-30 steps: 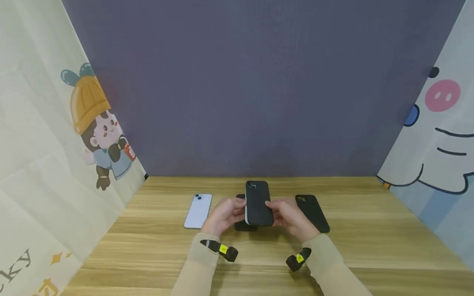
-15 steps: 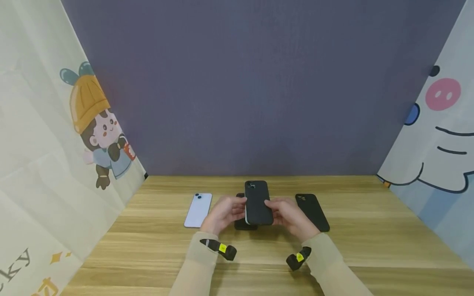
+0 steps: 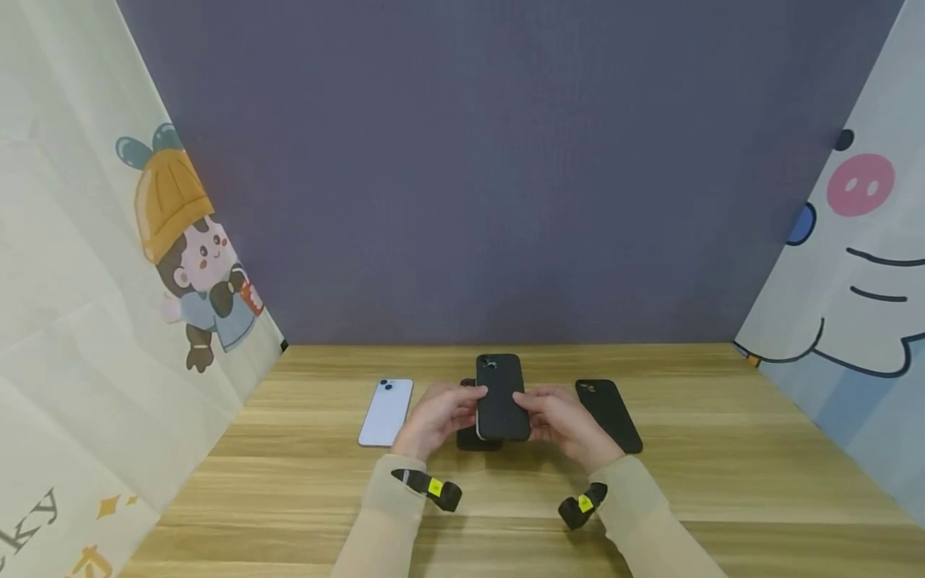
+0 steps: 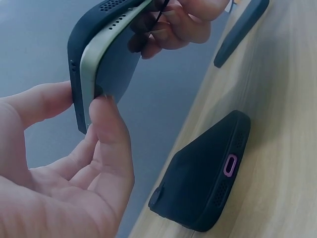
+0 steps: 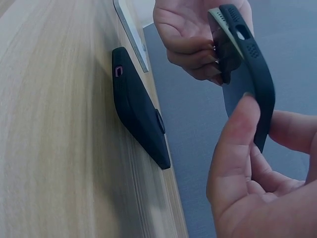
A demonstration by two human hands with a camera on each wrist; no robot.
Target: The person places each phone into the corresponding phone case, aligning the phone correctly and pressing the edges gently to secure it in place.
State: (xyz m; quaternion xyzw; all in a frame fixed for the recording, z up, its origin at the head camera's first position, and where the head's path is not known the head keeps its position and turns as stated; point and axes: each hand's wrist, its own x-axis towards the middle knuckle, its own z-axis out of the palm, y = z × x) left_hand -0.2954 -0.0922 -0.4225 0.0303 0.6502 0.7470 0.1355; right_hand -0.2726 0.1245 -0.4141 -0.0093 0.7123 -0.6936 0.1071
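Observation:
Above the table I hold a black phone case with its back toward me and a phone in it. On the left side the phone's pale rim stands out of the case; on the right side it sits within the case wall. My left hand pinches the left edge, thumb on the case back and fingers on the screen side. The right hand pinches the right edge the same way. Below them lies a phone in a black case, partly hidden in the head view, with a purple ring round its port.
A pale lilac phone lies back up left of my left hand. To the right, partly behind my right hand, is another black case with a camera cutout. The wooden table ends at a dark grey wall panel.
My left thumb reaches slightly further over the case back, and less of the phone's pale rim shows in the head view. The right hand has hardly moved.

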